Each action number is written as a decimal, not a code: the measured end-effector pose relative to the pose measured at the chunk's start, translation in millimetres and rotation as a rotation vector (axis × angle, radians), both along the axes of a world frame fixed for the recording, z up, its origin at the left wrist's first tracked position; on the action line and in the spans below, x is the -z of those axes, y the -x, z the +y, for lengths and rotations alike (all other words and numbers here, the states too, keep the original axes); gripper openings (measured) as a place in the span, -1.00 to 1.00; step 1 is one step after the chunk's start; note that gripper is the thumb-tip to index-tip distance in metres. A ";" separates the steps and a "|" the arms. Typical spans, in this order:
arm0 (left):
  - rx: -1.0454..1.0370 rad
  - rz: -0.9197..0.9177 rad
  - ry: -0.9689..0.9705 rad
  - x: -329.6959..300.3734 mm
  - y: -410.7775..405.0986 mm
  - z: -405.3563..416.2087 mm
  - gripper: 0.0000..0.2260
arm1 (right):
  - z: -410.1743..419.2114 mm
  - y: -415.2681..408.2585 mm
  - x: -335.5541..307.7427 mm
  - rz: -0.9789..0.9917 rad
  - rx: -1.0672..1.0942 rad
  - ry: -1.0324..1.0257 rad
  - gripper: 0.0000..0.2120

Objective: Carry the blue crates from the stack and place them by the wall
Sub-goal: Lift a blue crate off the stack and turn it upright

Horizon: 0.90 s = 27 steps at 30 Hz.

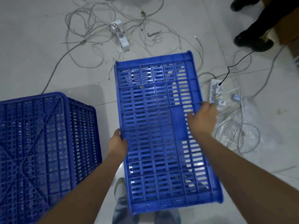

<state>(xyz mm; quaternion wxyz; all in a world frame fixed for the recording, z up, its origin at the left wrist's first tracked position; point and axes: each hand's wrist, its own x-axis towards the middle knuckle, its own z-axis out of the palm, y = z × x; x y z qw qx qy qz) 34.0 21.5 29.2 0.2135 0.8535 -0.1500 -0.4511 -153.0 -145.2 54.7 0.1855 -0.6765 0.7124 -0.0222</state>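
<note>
I hold a blue crate (pixel 161 126) off the floor, my left hand (pixel 117 145) gripping its left edge, my right hand (pixel 202 118) curled over its right rim. The crate stack (pixel 43 151) stands left; tangled cables (pixel 100 26) lie far across the tiles.

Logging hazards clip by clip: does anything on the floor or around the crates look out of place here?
Yes. Loose white cables and two power strips sprawl across the floor ahead of the crate held in both hands: a likely trip hazard.
</note>
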 end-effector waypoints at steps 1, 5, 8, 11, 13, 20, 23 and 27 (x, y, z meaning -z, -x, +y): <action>-0.021 -0.011 0.004 -0.5 2.7 0.2 -0.55 | -9.2 15.9 1.3 0.036 0.082 -0.087 -0.52; -0.098 -0.050 0.065 -4.9 12.6 -1.2 -0.42 | -19.6 59.6 13.1 -0.130 0.240 -0.568 -0.48; -0.100 -0.074 0.097 -8.6 18.0 -1.3 -0.44 | -7.3 68.1 19.0 -0.358 0.382 -0.700 -0.48; -0.113 -0.088 0.076 -7.4 19.7 -0.9 -0.43 | 0.3 69.3 19.8 -0.421 0.469 -0.710 -0.36; -0.127 -0.100 0.057 -4.8 18.4 -0.5 -0.44 | 0.6 69.2 16.7 -0.474 0.472 -0.706 -0.36; -0.237 -0.086 0.014 0.2 0.8 3.6 -0.44 | 11.5 60.4 5.0 -0.604 0.344 -0.586 -0.54; -0.188 -0.044 -0.035 -0.2 -8.0 7.0 -0.41 | 15.4 49.8 -3.3 -0.647 0.283 -0.538 -0.68; -0.122 0.023 -0.141 3.1 -9.8 6.3 -0.38 | 16.4 33.1 -15.2 -0.604 0.191 -0.448 -0.59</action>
